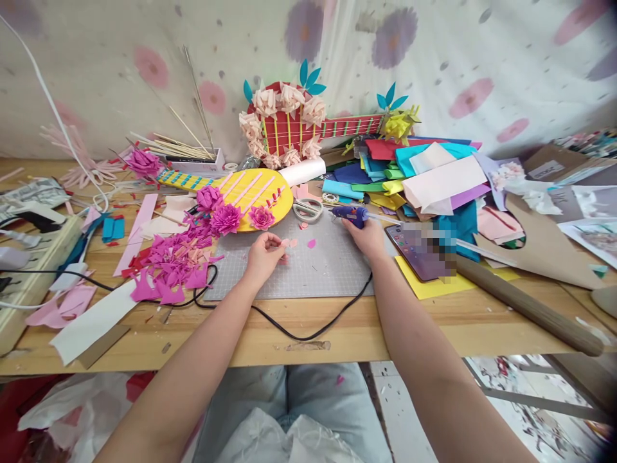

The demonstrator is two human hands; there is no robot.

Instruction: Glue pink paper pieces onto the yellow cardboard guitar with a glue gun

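My left hand [263, 256] rests on the grey cutting mat [313, 273], fingertips pinching a small pale pink paper piece [290, 243]. My right hand [369, 236] is closed around a blue hot glue gun [350, 215], its nozzle pointing left over the mat. The gun's black cord [299, 331] loops across the table's front edge. A tiny magenta scrap [311, 243] lies between both hands. Just beyond sits a yellow paper guitar [250, 193] decorated with magenta paper flowers [225, 218].
Magenta paper scraps [173, 267] pile at the left. White scissors [308, 209] lie behind the mat. A phone [418, 249] on yellow paper, a cardboard tube [525, 305] and stacked coloured sheets [424, 170] fill the right. A red paper guitar [299, 125] leans on the wall.
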